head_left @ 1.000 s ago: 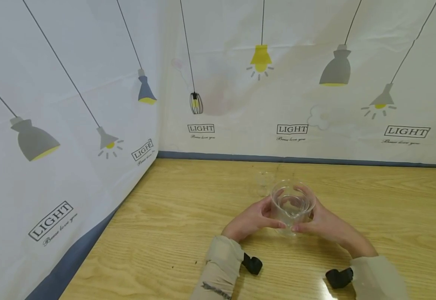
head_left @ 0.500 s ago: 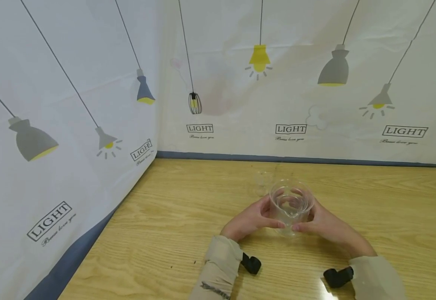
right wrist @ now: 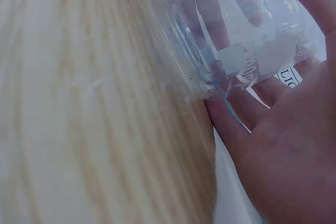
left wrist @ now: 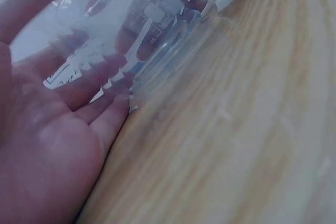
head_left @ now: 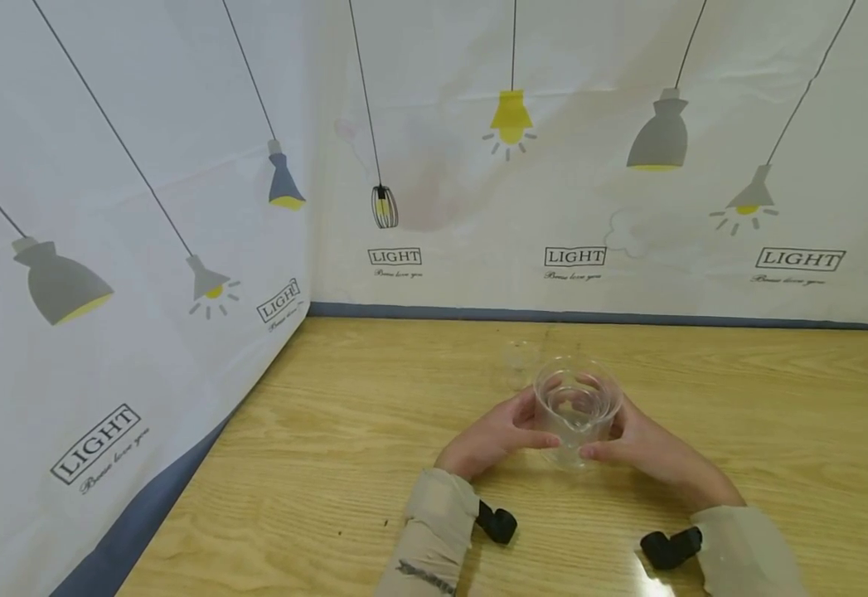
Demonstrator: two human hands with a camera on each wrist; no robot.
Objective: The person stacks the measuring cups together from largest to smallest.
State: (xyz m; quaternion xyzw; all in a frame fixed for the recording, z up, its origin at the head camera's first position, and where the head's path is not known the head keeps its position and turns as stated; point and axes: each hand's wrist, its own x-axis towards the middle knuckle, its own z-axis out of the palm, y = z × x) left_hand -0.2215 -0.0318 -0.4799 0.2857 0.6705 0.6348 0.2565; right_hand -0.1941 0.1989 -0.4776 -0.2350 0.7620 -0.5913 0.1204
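Between both hands stands a clear beaker [head_left: 577, 414] with a pouring lip turned toward the person. White measuring marks show on its wall in both wrist views, and its base is right at the wooden table top. My left hand [head_left: 495, 433] grips it from the left, fingers curved round the far side and thumb on the near side. From the right, my right hand [head_left: 648, 441] grips it the same way. The two thumb tips lie close together but apart at the front. Some fingertips show through the clear wall.
Just behind the beaker, to its left, stands a small clear vessel [head_left: 520, 361], faint against the wood table [head_left: 314, 464]. A white lamp-printed sheet [head_left: 448, 166] encloses the back and left sides. Black wrist cameras sit under both beige sleeves [head_left: 434, 531].
The head view has shifted slightly. The gap between the two thumb tips looks a little wider. Both hands stay round the beaker, which keeps its place on the table.
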